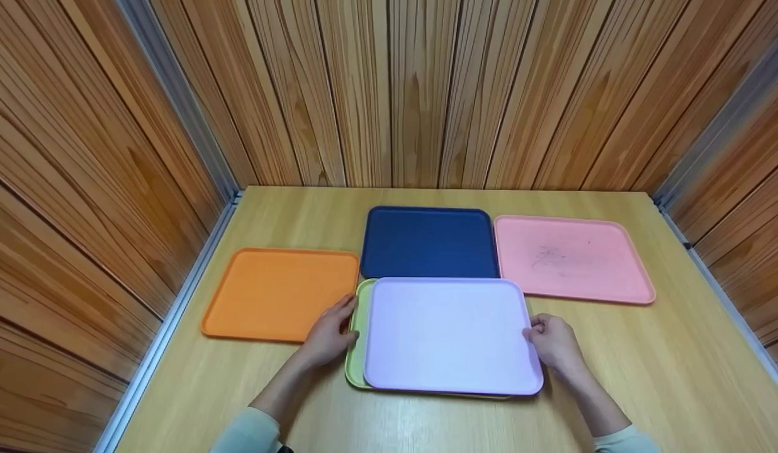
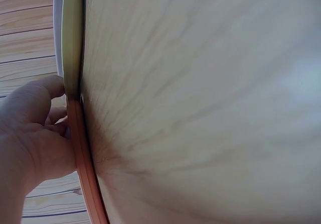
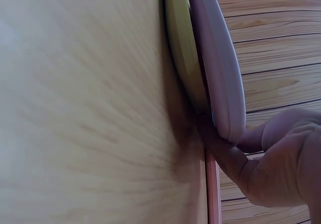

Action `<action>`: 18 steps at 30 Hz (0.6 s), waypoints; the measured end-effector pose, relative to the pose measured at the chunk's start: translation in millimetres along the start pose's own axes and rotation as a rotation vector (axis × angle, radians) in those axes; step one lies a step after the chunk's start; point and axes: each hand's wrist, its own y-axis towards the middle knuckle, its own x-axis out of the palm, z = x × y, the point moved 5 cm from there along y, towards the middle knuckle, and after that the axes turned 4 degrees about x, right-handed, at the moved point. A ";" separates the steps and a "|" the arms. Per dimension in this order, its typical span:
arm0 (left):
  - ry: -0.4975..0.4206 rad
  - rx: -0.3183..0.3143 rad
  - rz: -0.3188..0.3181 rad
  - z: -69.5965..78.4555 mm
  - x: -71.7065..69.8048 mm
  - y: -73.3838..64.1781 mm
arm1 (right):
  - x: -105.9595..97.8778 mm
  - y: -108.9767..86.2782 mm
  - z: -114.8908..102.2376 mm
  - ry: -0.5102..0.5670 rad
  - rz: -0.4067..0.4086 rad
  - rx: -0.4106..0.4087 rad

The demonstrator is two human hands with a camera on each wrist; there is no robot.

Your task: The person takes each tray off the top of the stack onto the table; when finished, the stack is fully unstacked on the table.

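Observation:
A light purple tray [image 1: 449,333] lies over a green tray [image 1: 357,352], shifted to the right so the green one's left strip shows. My right hand [image 1: 556,343] pinches the purple tray's right edge; in the right wrist view its fingers [image 3: 228,156] reach under that rim. My left hand [image 1: 329,333] is at the green tray's left edge, its thumb touching the rim and its fingers lying over the right edge of the orange tray [image 1: 279,296]. The left wrist view shows the thumb [image 2: 52,86] against the green rim.
Behind the stacked trays lies a dark blue tray [image 1: 430,242], with a pink tray [image 1: 571,258] bearing dark marks to its right. All lie on a wooden table [image 1: 301,217] bounded by wood-grain panels [image 1: 420,94] and metal strips [image 1: 169,333].

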 end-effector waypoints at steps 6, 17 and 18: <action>0.000 -0.012 0.001 -0.1 -0.5 -0.5 | -5.7 1.5 5.7 0.102 -0.019 0.024; 0.005 0.028 0.026 1.1 0.4 -2.8 | -22.0 2.7 20.0 0.207 -0.030 0.065; 0.005 0.033 0.028 1.5 0.3 -3.1 | -24.5 2.7 21.2 0.209 -0.027 0.067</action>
